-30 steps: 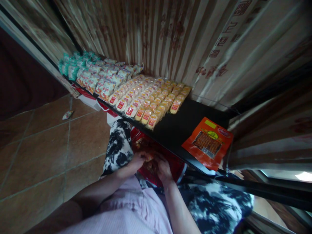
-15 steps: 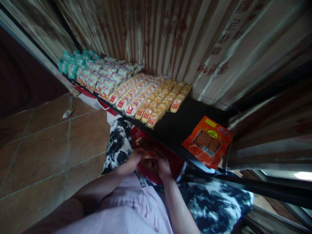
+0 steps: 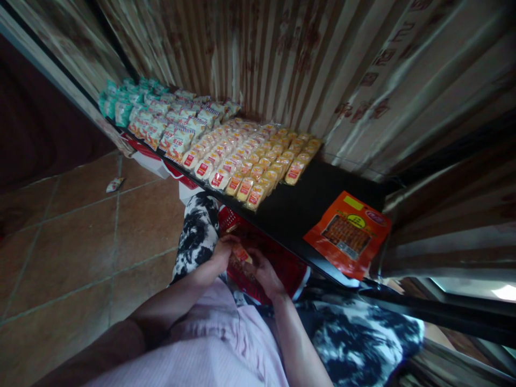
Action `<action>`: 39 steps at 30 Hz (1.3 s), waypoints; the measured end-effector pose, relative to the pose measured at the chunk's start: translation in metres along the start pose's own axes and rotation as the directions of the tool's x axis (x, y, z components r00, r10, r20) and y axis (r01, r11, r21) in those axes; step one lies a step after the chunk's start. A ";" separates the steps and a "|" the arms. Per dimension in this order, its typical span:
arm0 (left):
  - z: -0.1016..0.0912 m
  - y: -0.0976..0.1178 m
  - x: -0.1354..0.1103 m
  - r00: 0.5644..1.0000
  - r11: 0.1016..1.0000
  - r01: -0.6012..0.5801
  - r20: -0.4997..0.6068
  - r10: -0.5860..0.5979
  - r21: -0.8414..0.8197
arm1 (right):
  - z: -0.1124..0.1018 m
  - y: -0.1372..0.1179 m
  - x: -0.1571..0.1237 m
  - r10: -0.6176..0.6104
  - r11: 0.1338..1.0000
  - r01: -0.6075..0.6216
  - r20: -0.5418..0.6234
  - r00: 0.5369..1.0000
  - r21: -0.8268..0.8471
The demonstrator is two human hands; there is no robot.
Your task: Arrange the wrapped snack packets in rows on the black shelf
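Between my hands is a small wrapped snack packet (image 3: 242, 253) with an orange-red label. My left hand (image 3: 223, 252) grips its left end and my right hand (image 3: 259, 269) its right end, fingers closed on both sides. Both hands are over a red basket (image 3: 288, 263) between my knees, whose contents are dim and partly hidden by the hands. Above them on a narrow black table (image 3: 278, 217) stand rows of yellow-wrapped snack packets (image 3: 255, 196) and paler ones (image 3: 221, 178) with red labels.
An orange snack bag (image 3: 349, 235) lies on the table's right part. White-and-orange bags (image 3: 177, 141) and green bags (image 3: 123, 113) fill the left part. Curtains (image 3: 226, 59) hang behind. White boxes (image 3: 151, 163) stand below the table, and a small packet (image 3: 115, 184) lies on the tiled floor.
The packet in my hands has turned, so its orange-red label shows more clearly and slants down to the right. My view has shifted slightly.
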State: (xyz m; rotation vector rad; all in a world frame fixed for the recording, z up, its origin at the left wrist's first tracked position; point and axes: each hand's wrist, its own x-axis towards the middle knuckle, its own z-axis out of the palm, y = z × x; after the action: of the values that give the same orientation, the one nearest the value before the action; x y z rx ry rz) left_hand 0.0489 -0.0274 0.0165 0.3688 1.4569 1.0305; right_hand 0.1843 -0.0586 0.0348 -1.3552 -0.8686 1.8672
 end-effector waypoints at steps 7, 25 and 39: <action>0.003 -0.002 0.001 1.000 0.997 -0.008 0.017 0.009 -0.076 | 0.003 -0.001 -0.002 0.027 0.999 -0.028 0.072 0.997 0.026; 0.003 0.000 -0.013 0.998 0.993 0.058 0.001 -0.058 -0.101 | -0.004 0.005 0.007 -0.116 0.989 0.097 -0.188 0.975 -0.111; 0.001 -0.010 -0.013 0.992 0.999 -0.034 0.126 0.033 0.004 | -0.004 0.007 0.008 -0.174 0.975 0.138 -0.214 0.961 -0.174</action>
State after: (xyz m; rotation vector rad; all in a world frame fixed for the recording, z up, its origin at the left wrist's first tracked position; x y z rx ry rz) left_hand 0.0557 -0.0421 0.0173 0.4556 1.3451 1.0119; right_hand 0.1849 -0.0556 0.0240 -1.5156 -0.9885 1.5147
